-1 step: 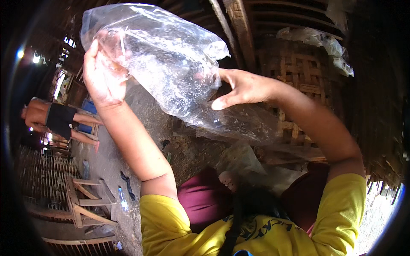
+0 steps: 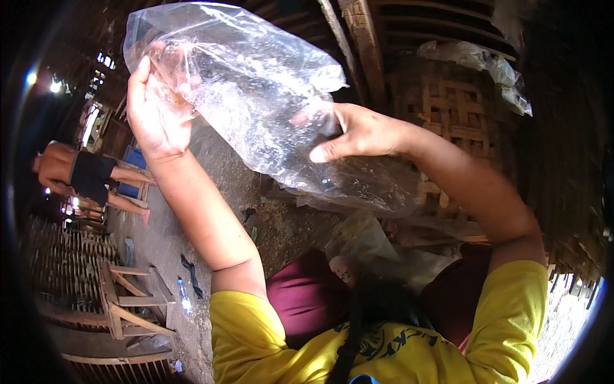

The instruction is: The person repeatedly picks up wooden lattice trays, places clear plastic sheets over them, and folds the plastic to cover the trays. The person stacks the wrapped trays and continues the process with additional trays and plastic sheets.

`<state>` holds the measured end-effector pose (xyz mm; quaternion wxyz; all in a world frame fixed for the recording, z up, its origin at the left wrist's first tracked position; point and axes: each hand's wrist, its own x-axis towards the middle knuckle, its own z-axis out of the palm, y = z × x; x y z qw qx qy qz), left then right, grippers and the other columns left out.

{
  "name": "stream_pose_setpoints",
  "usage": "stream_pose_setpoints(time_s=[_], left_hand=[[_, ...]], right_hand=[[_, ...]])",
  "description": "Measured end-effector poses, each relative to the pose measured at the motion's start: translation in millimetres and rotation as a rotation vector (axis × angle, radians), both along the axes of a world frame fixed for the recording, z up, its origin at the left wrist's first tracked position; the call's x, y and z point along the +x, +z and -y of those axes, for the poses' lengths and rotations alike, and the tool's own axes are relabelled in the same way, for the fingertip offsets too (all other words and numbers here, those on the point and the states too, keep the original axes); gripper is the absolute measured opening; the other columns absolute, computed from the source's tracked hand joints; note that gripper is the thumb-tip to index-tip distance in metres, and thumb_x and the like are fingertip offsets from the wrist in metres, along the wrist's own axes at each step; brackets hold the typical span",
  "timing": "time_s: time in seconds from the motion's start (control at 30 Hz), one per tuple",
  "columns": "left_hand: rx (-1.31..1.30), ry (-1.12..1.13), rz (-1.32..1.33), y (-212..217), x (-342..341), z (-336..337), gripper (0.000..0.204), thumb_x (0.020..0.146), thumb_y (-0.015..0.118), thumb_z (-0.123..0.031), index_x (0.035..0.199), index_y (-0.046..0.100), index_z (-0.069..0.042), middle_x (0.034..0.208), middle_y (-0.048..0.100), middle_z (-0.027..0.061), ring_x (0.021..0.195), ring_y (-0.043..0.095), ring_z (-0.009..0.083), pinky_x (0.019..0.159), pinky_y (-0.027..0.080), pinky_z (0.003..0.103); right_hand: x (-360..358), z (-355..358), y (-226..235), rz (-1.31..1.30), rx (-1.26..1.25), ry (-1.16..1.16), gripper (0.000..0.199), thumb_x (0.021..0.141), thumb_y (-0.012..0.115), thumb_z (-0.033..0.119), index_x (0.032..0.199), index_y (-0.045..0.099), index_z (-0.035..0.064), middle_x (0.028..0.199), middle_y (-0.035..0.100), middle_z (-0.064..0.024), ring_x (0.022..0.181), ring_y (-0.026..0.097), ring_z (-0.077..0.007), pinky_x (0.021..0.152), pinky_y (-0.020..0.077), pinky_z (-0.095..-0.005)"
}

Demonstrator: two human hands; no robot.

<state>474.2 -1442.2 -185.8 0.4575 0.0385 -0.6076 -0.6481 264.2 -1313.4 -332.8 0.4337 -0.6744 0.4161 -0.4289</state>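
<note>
I hold a large clear plastic bag (image 2: 256, 83) up in front of me with both hands. My left hand (image 2: 153, 109) grips its upper left edge, fingers closed on the film. My right hand (image 2: 358, 131) presses on the bag's right side, thumb on the front and fingers partly behind the plastic. The bag is crumpled, with small specks inside, and its lower end trails down to the right. Yellow sleeves cover my upper arms. More clear plastic (image 2: 364, 243) lies lower down, over my maroon-clad lap.
A woven bamboo wall (image 2: 448, 102) and wooden beams stand behind the bag, with more plastic sheeting (image 2: 486, 64) draped on top. Another person (image 2: 83, 173) is at the left. A wooden stool (image 2: 128, 301) and a plastic bottle (image 2: 184, 296) sit on the dirt ground.
</note>
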Motion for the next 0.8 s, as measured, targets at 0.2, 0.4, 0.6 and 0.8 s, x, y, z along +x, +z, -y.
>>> stream_pose_setpoints(time_s=[0.2,0.4,0.6,0.8], left_hand=[[-0.385,0.558,0.134,2.1,33.5,6.6,0.026,0.095,0.042,-0.023,0.106,0.053,-0.003,0.077,0.059,0.0095,0.058,0.055,0.0142,0.046,0.042,0.022],[-0.349,0.79,0.001,-6.6,74.4,37.5,0.026,0.094,0.041,-0.021,0.107,0.052,-0.001,0.069,0.052,0.0067,0.051,0.048,0.014,0.044,0.041,0.024],[-0.339,0.865,-0.019,-7.3,70.4,35.8,0.026,0.092,0.037,-0.017,0.108,0.052,-0.002,0.076,0.06,0.0109,0.054,0.052,0.0133,0.045,0.042,0.023],[-0.353,0.99,0.236,-18.9,90.7,41.9,0.03,0.093,0.031,-0.013,0.108,0.054,-0.002,0.075,0.063,0.0106,0.051,0.051,0.0103,0.044,0.04,0.021]], right_hand=[[-14.7,16.9,22.4,0.584,-0.197,-0.224,0.017,0.087,0.061,0.025,0.09,0.055,0.0095,0.069,0.054,0.0019,0.064,0.051,-0.004,0.059,0.0468,-0.0219],[-4.7,14.2,46.2,0.338,-0.254,-0.18,0.017,0.087,0.062,0.025,0.095,0.054,0.0127,0.074,0.052,0.0042,0.064,0.047,-0.001,0.052,0.0413,-0.0191],[-28.9,30.6,-27.9,0.041,0.213,0.197,0.098,0.06,0.071,0.064,0.131,0.04,0.0036,0.121,0.051,-0.0243,0.121,0.041,-0.0342,0.105,0.028,-0.0423],[-55.2,15.3,-55.7,-0.433,0.632,0.175,0.059,0.067,0.078,0.034,0.109,0.058,-0.0024,0.094,0.065,-0.0138,0.093,0.059,-0.0211,0.085,0.0458,-0.0362]])
